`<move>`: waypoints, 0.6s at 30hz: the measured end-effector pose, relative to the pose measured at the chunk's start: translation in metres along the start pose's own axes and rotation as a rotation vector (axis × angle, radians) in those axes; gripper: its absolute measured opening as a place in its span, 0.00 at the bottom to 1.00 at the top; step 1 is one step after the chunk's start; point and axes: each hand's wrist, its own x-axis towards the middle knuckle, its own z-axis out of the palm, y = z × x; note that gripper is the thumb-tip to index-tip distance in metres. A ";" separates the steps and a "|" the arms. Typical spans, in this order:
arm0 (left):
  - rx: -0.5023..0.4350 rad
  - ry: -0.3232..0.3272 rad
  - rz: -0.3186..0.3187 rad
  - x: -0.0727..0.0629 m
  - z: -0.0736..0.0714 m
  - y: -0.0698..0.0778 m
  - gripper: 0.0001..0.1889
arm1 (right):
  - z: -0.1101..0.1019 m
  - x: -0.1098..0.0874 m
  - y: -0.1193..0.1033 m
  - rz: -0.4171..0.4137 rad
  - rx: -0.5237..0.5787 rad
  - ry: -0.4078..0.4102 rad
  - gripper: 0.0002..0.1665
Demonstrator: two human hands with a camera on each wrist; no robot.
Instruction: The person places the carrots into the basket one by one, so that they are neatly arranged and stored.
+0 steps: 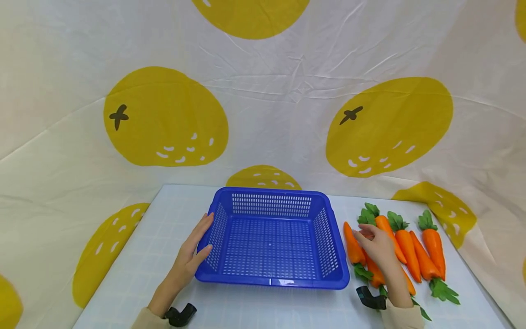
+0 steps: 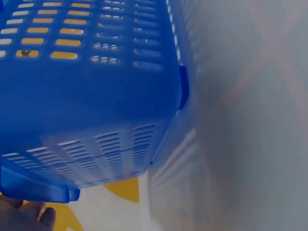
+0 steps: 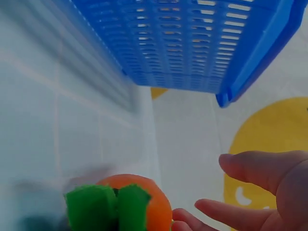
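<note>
A blue plastic basket (image 1: 271, 282) with slotted walls stands mid-table, its inside bare. Against its left rim lies my left hand (image 1: 186, 258), fingers fairly straight and thumb spread; in the left wrist view those fingers (image 2: 29, 214) show by the rim at the lower left corner. My right hand (image 1: 379, 247) hovers over the carrots on the right, nearest the leftmost carrot (image 1: 352, 244). Thumb (image 3: 255, 166) and fingers stand apart in the right wrist view, with a carrot (image 3: 161, 202) and its green leaves (image 3: 91, 207) below. Whether the lower fingertips touch it, I cannot tell.
Several more orange carrots (image 1: 408, 253) with green tops lie side by side right of the basket, partly under the right forearm. The pale table (image 1: 135, 260) meets a white cloth backdrop (image 1: 271, 128) with yellow fruit prints behind and at both sides.
</note>
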 end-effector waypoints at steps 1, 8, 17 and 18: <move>-0.016 -0.008 0.023 0.001 0.000 -0.002 0.33 | 0.002 0.001 0.000 0.002 -0.012 -0.005 0.36; -0.053 0.004 0.172 -0.001 0.005 -0.014 0.36 | 0.012 0.001 0.004 -0.045 -0.088 -0.034 0.37; -0.020 0.081 0.267 -0.004 0.012 -0.024 0.31 | 0.020 0.006 0.009 -0.060 -0.116 0.002 0.34; -0.010 0.087 0.273 -0.005 0.012 -0.026 0.31 | 0.021 0.006 0.009 -0.057 -0.120 0.004 0.34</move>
